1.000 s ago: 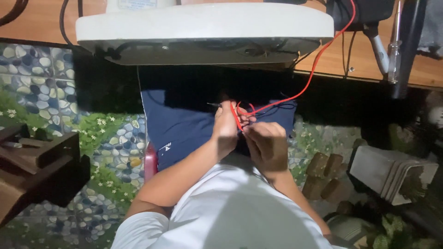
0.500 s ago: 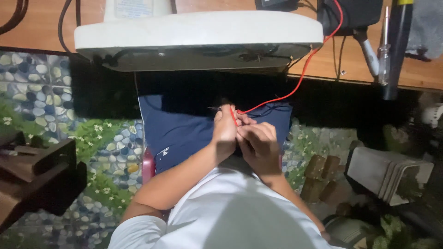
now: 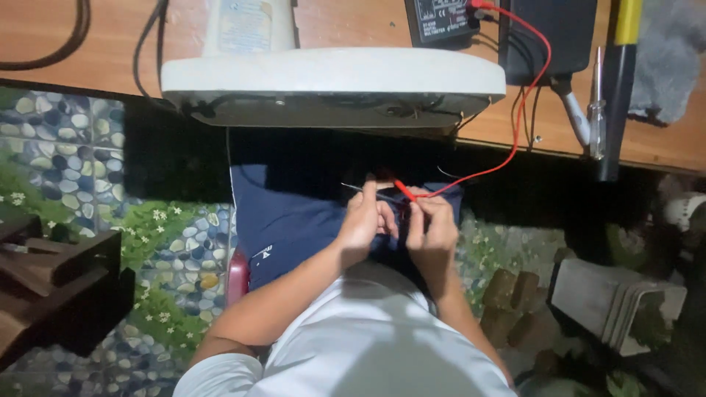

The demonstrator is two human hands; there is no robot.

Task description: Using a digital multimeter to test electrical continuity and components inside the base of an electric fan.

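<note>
Fingers of the left hand (image 3: 365, 220) are curling shut around something small I cannot make out, over the lap below the wooden counter's (image 3: 110, 51) near edge. Touching it, the right hand (image 3: 432, 229) is pinching the red probe (image 3: 404, 190), its long axis slanting up-left, its red lead (image 3: 515, 140) climbing to the multimeter (image 3: 441, 18).

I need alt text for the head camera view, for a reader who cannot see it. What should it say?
Seen from above, a seated person's left hand and right hand pinch a red test probe over their lap. Its red lead runs up to a black meter on a wooden bench, behind a white round appliance.
</note>
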